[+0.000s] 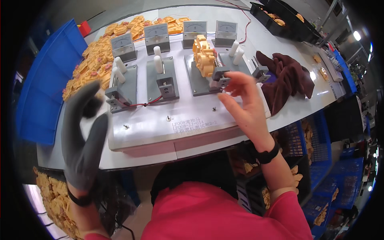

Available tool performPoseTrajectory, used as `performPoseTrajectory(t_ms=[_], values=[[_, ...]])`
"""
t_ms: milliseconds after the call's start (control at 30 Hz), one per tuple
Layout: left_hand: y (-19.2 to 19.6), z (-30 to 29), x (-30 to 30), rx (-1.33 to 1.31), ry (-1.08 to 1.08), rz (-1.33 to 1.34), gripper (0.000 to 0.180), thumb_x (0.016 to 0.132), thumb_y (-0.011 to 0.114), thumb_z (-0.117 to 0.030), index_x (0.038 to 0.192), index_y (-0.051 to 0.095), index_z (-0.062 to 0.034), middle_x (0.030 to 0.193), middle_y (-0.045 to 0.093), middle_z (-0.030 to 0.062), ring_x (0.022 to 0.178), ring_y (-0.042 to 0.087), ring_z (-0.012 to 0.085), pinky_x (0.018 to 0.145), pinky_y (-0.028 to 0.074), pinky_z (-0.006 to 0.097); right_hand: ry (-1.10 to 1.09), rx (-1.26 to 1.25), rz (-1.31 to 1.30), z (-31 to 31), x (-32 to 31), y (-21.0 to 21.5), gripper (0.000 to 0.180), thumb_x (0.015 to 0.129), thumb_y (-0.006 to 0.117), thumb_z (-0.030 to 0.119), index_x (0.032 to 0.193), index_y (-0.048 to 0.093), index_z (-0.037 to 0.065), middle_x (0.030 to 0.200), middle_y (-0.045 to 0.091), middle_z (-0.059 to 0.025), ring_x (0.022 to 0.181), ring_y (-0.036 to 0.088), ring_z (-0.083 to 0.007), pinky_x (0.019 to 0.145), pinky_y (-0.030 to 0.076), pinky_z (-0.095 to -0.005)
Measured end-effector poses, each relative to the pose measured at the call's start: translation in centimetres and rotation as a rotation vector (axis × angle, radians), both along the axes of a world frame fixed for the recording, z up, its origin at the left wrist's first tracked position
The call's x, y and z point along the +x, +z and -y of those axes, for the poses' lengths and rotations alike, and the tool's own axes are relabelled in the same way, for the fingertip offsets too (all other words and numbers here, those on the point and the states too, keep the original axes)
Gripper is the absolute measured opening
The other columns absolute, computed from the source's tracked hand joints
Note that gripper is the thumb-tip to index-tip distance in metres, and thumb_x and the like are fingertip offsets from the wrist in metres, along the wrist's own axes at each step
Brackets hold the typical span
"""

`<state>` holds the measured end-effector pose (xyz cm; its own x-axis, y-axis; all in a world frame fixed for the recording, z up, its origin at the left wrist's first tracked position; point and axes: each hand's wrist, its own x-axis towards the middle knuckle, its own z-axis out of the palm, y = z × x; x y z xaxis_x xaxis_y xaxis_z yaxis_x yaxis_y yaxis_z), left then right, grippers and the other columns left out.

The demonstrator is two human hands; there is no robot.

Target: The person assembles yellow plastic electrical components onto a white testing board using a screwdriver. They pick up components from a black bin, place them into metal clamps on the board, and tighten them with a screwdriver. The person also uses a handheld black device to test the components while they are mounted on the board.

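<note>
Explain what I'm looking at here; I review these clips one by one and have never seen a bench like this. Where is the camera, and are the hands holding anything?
The single picture comes from a fisheye camera worn on a person's head, looking down, so straight edges bend. The left hand wears a grey glove and is raised, holding nothing. The bare right hand reaches to a small grey clamp on a white bench. The bench carries four grey fixture plates with white pegs and four dial meters behind them. One orange plastic part sits in the third fixture. More orange parts are piled at the left, and a dark red cloth lies at the right.
</note>
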<state>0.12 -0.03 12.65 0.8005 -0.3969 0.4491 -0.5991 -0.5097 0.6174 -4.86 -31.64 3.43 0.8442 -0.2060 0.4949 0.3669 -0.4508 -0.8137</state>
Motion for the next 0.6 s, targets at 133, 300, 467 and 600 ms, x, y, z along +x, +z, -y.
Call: performPoseTrajectory(t_ms=[133, 300, 467, 600], values=[[5.2, 8.7, 6.0, 0.543, -0.486, 0.441, 0.06, 0.075, 0.073, -0.009, 0.133, 0.057, -0.0105, 0.125, 0.058, 0.0145, 0.122, 0.051, 0.0309, 0.103, 0.041, 0.038, 0.065, 0.145, 0.057, -1.1, 0.0, 0.6, 0.037, 0.087, 0.074, 0.008, 0.121, 0.06, 0.007, 0.107, 0.065, -0.0049, 0.089, 0.061, -0.0112, 0.079, 0.049, -0.0269], [4.5, 17.8, 8.9, 1.128, -0.524, 0.293, 0.063, 0.07, 0.078, -0.017, 0.13, 0.06, -0.0177, 0.126, 0.058, 0.0095, 0.124, 0.05, 0.0307, 0.102, 0.046, 0.04, 0.126, 0.062, 0.147, -0.9, 0.0, -0.1, 0.027, 0.086, 0.075, 0.01, 0.11, 0.065, 0.005, 0.096, 0.065, -0.0039, 0.081, 0.061, -0.011, 0.076, 0.05, -0.0254], [2.5, 20.2, 9.8, 1.199, -0.558, 0.494, 0.03, 0.072, 0.077, -0.016, 0.101, 0.07, -0.0166, 0.111, 0.062, 0.0027, 0.117, 0.053, 0.0275, 0.095, 0.048, 0.039, 0.195, 0.14, 0.127, -0.6, -0.3, 0.0, 0.028, 0.086, 0.074, 0.012, 0.112, 0.065, 0.003, 0.101, 0.066, -0.0055, 0.08, 0.062, -0.0121, 0.076, 0.051, -0.0263], [2.9, 19.8, 10.1, 1.035, -0.643, 0.606, 0.021, 0.071, 0.078, -0.02, 0.091, 0.072, -0.0148, 0.1, 0.064, 0.0075, 0.101, 0.055, 0.0286, 0.087, 0.048, 0.04, 0.187, 0.141, 0.148, -0.2, 0.0, -0.1, 0.027, 0.089, 0.072, 0.014, 0.113, 0.065, 0.004, 0.101, 0.066, -0.0044, 0.085, 0.064, -0.0115, 0.078, 0.052, -0.0275]])
